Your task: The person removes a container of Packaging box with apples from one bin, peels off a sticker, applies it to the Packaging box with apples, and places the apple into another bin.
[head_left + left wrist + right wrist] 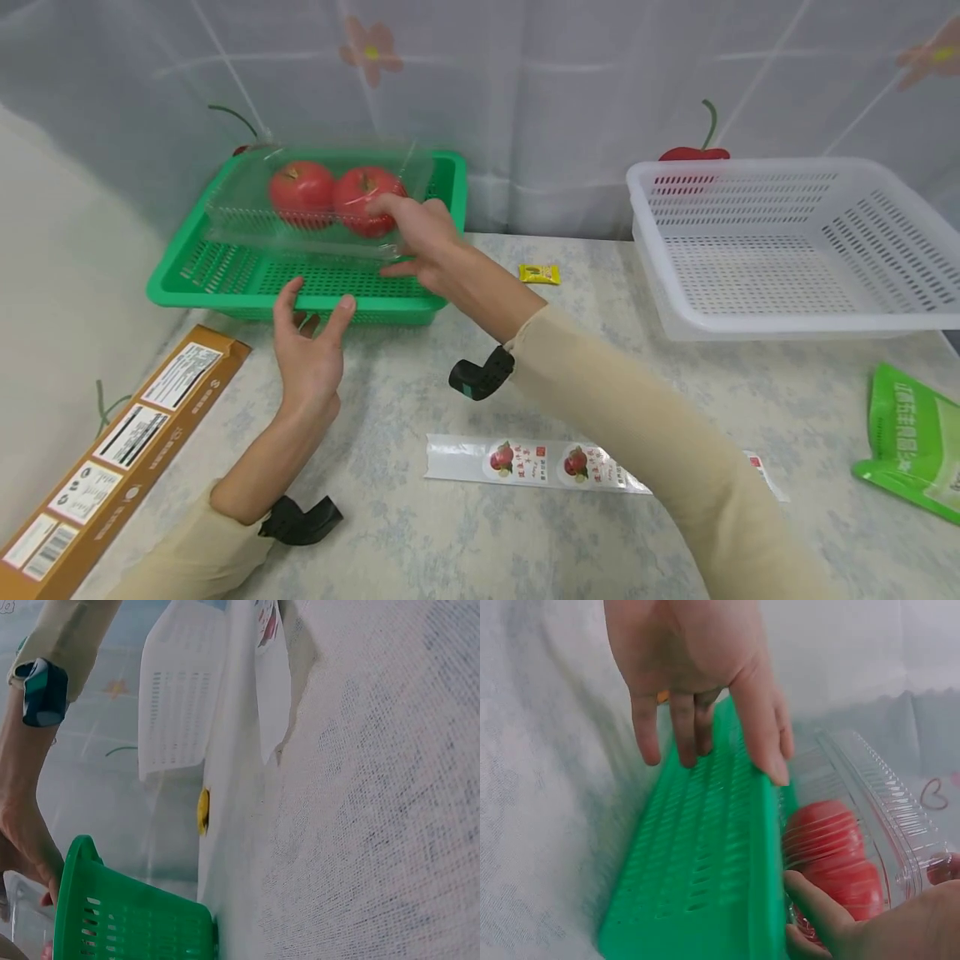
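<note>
A clear plastic clamshell box (247,217) with two red apples (302,193) in it tilts over the green basket (168,287). My right hand (429,237) grips the box's near right corner, thumb on top and fingers lower at its edge. At the basket's front side is my left hand (311,358), its fingers loosely spread. In the right wrist view, the left hand (690,652) has a fingertip at the basket rim (765,847) and other fingers hanging outside the wall. The left wrist view shows the right hand (26,840) above the basket.
A white basket (652,267) stands at the back right. A yellow packet (539,274) lies between the baskets. A strip of apple stickers (461,458) crosses the table's middle, partly under the right arm. A brown carton (127,450) lies left, a green bag (911,437) right.
</note>
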Demonstrator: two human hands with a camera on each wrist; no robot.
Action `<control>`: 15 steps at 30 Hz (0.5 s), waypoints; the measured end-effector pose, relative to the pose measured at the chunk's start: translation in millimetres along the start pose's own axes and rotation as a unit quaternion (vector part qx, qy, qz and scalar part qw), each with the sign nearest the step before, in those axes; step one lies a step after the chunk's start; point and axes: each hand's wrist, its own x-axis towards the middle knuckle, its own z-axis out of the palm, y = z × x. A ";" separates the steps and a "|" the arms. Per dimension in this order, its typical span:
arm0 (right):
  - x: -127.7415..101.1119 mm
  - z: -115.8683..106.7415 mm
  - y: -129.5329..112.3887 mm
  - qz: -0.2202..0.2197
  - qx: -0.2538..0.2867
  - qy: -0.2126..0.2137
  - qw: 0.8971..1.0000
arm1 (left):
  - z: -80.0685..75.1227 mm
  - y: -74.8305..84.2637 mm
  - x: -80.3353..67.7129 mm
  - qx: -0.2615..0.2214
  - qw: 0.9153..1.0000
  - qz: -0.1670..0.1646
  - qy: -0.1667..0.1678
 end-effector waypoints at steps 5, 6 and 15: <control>-22.2 -20.0 -7.1 -0.005 0.022 -0.004 1.000 | 3.0 -2.0 0.6 0.000 1.000 0.002 -0.004; -26.9 -24.7 -7.8 -0.008 0.026 -0.007 1.000 | 3.2 -2.5 0.8 0.001 1.000 0.002 -0.002; -67.1 -67.7 -7.9 -0.030 0.045 0.003 0.999 | 2.0 -4.2 1.9 -0.001 1.000 0.005 0.007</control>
